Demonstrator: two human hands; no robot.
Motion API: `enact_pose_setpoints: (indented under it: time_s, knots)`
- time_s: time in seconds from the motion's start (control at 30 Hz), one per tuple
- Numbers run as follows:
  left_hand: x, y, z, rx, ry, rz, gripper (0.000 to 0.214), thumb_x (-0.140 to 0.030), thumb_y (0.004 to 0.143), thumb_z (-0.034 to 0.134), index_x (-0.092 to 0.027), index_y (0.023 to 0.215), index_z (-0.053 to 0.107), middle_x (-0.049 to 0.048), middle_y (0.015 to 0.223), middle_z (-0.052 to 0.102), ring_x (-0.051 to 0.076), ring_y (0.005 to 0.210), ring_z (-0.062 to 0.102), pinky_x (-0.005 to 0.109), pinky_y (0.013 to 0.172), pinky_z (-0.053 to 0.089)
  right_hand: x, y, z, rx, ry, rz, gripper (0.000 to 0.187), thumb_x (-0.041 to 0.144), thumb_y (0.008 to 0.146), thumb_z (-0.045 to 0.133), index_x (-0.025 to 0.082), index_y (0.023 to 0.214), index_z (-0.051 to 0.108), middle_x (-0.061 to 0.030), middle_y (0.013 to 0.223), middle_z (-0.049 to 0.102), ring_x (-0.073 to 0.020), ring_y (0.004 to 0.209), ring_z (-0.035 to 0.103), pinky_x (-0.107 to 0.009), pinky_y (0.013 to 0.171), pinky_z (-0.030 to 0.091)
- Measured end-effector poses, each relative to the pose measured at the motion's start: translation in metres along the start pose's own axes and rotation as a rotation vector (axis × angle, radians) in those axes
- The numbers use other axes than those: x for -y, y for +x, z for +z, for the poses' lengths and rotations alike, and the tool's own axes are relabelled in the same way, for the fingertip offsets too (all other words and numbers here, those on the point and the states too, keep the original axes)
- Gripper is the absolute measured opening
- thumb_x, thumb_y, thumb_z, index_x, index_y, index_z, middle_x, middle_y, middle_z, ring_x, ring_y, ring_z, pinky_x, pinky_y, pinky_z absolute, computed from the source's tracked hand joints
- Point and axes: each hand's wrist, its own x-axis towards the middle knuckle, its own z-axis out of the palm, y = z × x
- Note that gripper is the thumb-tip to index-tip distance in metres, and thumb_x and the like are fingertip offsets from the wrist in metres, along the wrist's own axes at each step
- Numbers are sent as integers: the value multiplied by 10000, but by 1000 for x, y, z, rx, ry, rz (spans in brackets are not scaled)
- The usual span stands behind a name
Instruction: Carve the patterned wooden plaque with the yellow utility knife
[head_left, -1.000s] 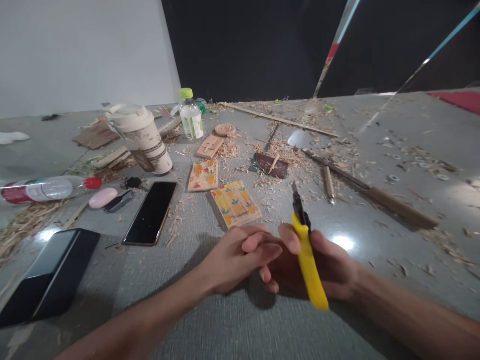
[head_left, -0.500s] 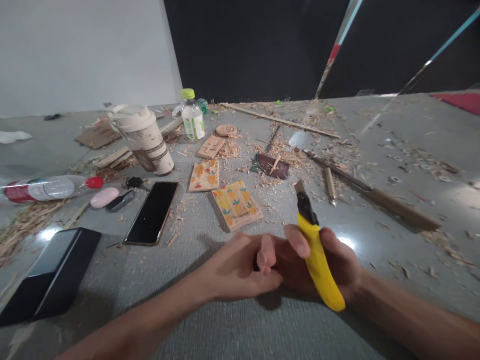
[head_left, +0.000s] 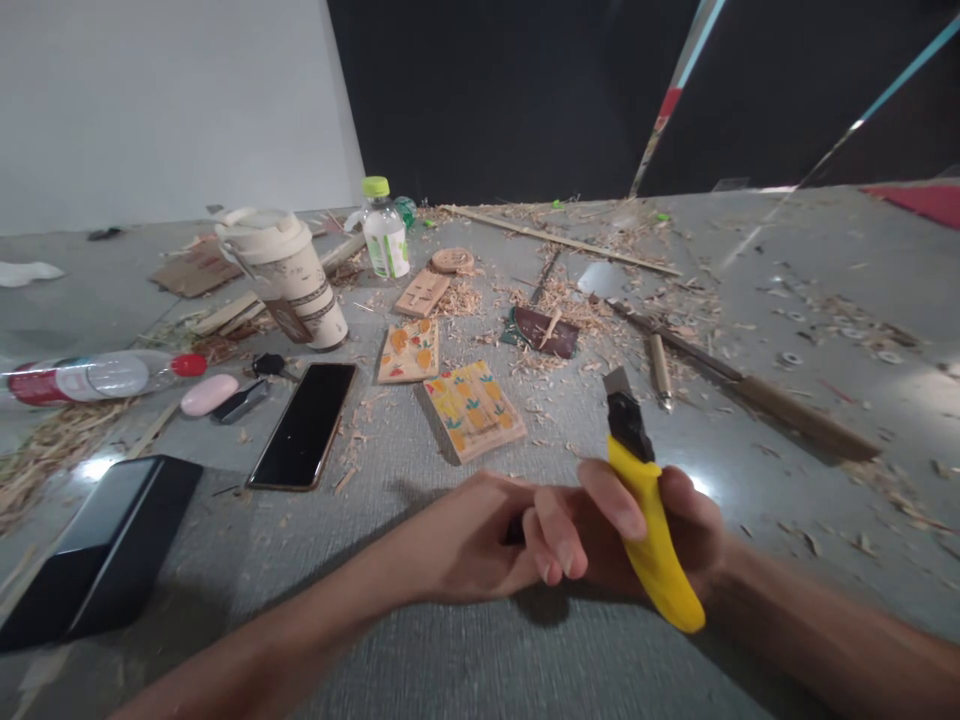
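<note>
Likely some cutting done, given shavings (head_left: 459, 301) on desk (head_left: 375, 650); no cut under way; can't tell remainder | gripping yellow utility knife (head_left: 658, 555) in right hand (head_left: 694, 530), blade out, right of fruit-patterned block (head_left: 478, 415), apart | touching right with left hand (head_left: 472, 545); can't tell left's grip

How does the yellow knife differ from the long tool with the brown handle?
The yellow knife is held in the right hand, while the long tool lies on the grey surface. The knife's handle is bright yellow; the long tool's is brown. The knife looks shorter than the long tool. Both have a handle.
</note>
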Motion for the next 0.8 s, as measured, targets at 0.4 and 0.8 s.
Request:
enact_pose_setpoints:
  time_s: [0.4, 0.8]
  knots:
    - [-10, -2, -3, 25, 35, -15, 108, -142, 916, 582, -148, 917, 690, 55, 947, 772, 197, 915, 726, 284, 808, 578, 1, 3, 4, -43, -88, -42, 585, 798, 923, 560, 277, 662, 506, -34, 718, 660, -263, 967, 688, -425, 1013, 514]
    - [-7, -4, -4, 43, 67, -23, 270, -247, 953, 647, -165, 705, 581, -23, 697, 638, 93, 647, 588, 200, 595, 412, 3, 9, 9, 56, 39, -111, 552, 722, 1000, 521, 272, 683, 484, 7, 558, 514, -218, 867, 697, -310, 781, 510]
